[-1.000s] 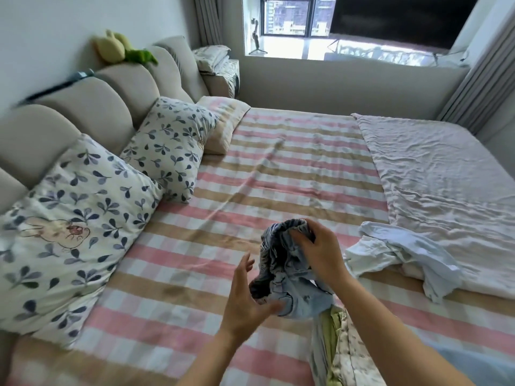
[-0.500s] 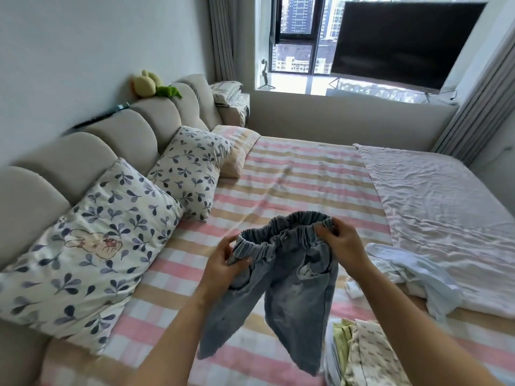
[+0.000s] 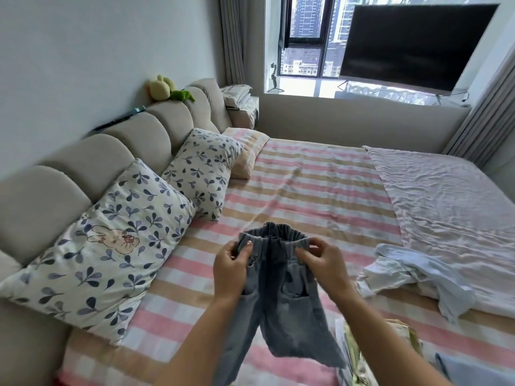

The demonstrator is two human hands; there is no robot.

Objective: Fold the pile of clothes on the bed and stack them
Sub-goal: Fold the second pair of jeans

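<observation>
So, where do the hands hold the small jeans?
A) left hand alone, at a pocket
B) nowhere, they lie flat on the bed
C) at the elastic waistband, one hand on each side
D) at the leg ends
C: the left hand and the right hand each pinch the waistband of the jeans, whose legs hang down over the bed.

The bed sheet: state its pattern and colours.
The bed sheet is checked in pink, tan and white bands; the head view shows it best.

faded blue jeans [image 3: 281, 307]; pink-and-tan checked sheet [image 3: 306, 188]; leaf-print pillows [image 3: 111, 246] (navy on white).
</observation>
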